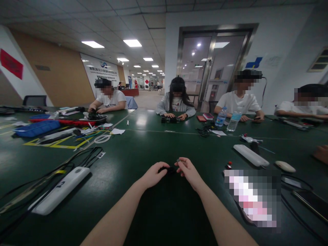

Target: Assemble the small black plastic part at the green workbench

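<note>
Just above the dark green table [164, 143], my two hands meet in front of me. My left hand [155, 175] is closed, with thumb and fingers around a small black bundle [171, 170] that looks like coiled cable. Its exact kind is hard to make out. My right hand [189, 173] is closed too, pinching a small grey piece [178, 161] between thumb and forefinger, beside the bundle. Whether the grey piece joins the black bundle does not show.
A white power strip [61, 191] with black cables lies at left; another power strip [251, 155] lies at right, near a mouse [285, 166] and a blurred-out phone-like object [251, 198]. Farther off are a blue tray [37, 128], water bottles [234, 121] and several seated people.
</note>
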Demonstrator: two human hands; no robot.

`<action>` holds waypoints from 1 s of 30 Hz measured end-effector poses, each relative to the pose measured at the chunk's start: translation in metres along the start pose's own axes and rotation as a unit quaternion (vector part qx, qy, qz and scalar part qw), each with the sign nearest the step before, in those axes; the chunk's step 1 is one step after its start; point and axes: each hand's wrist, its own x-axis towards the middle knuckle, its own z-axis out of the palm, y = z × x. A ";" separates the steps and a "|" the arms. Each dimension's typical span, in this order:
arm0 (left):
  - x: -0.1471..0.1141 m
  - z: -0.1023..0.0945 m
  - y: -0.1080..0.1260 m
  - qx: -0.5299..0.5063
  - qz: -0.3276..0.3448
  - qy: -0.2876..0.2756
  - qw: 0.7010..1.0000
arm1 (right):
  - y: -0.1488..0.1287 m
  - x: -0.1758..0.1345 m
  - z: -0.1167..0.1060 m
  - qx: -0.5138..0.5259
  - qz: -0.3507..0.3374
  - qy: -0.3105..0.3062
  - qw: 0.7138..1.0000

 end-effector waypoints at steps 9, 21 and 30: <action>0.007 0.007 0.002 -0.014 -0.029 0.012 0.999 | -0.003 -0.004 0.007 -0.133 -0.057 -0.078 0.987; 0.007 0.011 0.004 -0.013 -0.033 0.010 0.999 | -0.002 -0.007 0.009 -0.111 -0.061 -0.097 0.987; -0.004 -0.006 0.006 0.152 0.029 0.011 0.988 | -0.002 0.000 -0.003 -0.113 -0.046 -0.059 0.991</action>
